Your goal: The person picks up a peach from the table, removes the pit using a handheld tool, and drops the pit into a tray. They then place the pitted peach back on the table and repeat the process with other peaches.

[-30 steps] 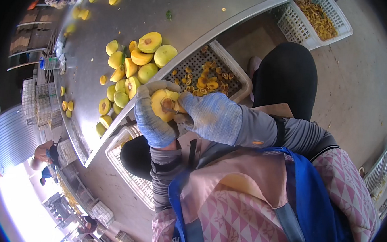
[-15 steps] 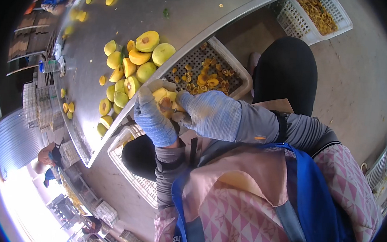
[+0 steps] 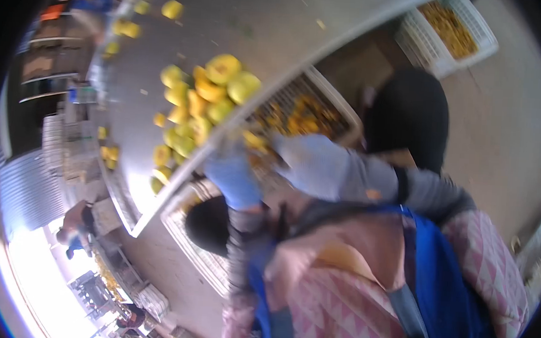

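My left hand, in a blue-grey knit glove, is closed around a yellow peach half just off the table's edge. Close against the fruit, my right hand wears the same kind of glove. Its fingers are curled, and blur hides what they grip. A pile of cut, yellow-green peaches lies on the metal table beside my left hand. Below my hands, a light plastic crate holds brownish-yellow pit pieces.
Another white crate of pit pieces stands on the floor at the upper right. A white basket is by my knee. More peach halves lie along the table's far side. A person is in the left background.
The view has shifted, so the table and peaches appear farther right and lower, and it is now blurred. Both hands remain together at the peach half.
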`<state>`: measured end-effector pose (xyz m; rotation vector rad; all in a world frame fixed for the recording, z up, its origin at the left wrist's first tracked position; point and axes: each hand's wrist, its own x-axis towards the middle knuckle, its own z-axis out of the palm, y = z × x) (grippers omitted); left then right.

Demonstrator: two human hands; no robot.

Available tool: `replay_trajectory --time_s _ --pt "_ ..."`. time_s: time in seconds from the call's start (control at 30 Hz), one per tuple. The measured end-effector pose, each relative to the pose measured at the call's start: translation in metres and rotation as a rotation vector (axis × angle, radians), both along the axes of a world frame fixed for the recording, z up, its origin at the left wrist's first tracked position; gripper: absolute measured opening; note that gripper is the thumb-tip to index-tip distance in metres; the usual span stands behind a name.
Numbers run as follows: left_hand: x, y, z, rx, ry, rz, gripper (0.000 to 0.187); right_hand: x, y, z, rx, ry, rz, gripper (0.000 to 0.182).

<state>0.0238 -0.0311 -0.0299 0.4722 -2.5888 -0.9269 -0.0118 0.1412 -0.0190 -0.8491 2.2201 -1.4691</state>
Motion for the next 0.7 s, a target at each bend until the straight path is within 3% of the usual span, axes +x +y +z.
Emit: replay_trajectory --time_s 0.03,0.07,0.1,0.13,0.23,0.33,0.57,0.63,0.7 --pt "-0.001 -0.007 0.004 -0.768 0.067 -0.167 0.022 0.006 0.001 -0.002 -0.015 0.113 -0.068 0.018" --pt "-0.003 0.009 -0.002 -0.017 0.319 0.032 0.019 0.009 -0.001 -0.007 0.022 0.307 -0.093 0.021" --pt "-0.003 0.014 0.002 0.014 0.333 0.047 0.017 0.010 -0.003 -0.011 -0.015 0.333 -0.093 0.022" --pt "-0.002 0.041 0.045 0.619 0.063 0.206 0.012 0.005 -0.001 0.002 0.047 0.262 -0.042 0.022" --pt "-0.003 0.028 0.029 0.716 0.064 0.131 0.010 0.002 0.004 0.004 0.115 0.159 0.033 0.023" --pt "-0.005 0.021 0.024 0.594 0.069 -0.033 0.011 -0.006 0.001 0.008 0.103 0.033 0.097 0.026" --pt "-0.005 0.017 0.025 0.616 0.014 -0.046 0.012 -0.010 0.001 0.015 0.081 -0.254 0.200 0.037" --pt "-0.006 0.009 -0.002 0.170 0.250 -0.064 0.012 -0.017 -0.009 -0.002 0.027 -0.240 0.189 0.037" --pt "-0.009 -0.002 -0.008 -0.391 0.315 -0.125 0.015 -0.006 -0.001 0.003 -0.036 -0.260 0.161 0.037"
